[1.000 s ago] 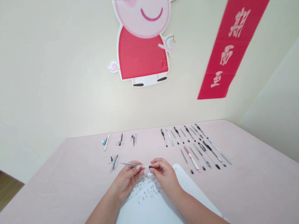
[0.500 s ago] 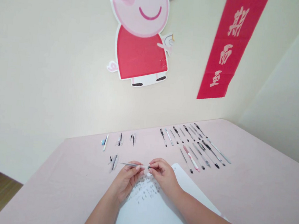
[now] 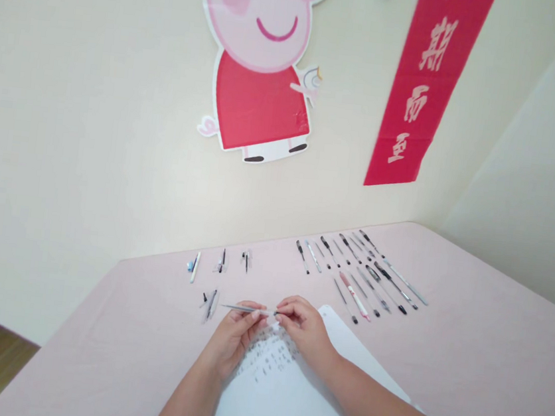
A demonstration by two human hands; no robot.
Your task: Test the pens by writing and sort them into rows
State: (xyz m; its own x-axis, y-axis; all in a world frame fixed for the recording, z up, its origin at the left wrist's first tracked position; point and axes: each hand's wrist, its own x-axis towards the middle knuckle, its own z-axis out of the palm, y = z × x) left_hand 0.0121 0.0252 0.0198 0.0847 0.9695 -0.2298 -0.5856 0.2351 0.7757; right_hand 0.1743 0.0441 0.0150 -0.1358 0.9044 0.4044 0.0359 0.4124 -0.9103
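Held level between my two hands is a thin, clear pen (image 3: 236,308) with a grey ink core and a black end at the right. My left hand (image 3: 237,337) pinches it along the middle, its tip sticking out to the left. The fingers of my right hand (image 3: 303,324) close on the black end. Both hands are above a white sheet (image 3: 285,402) with rows of small dark marks near its far end. My fingers hide part of the pen.
Several pens (image 3: 379,286) and thin refills lie in two slanted rows at the back right of the pink table (image 3: 132,338). Small groups of pen parts (image 3: 210,304) lie at the left, near a white pen with a blue cap (image 3: 194,268). A wall stands behind.
The view has tilted very slightly, so everything sits a few pixels lower. Both hands keep the same hold on the pen.
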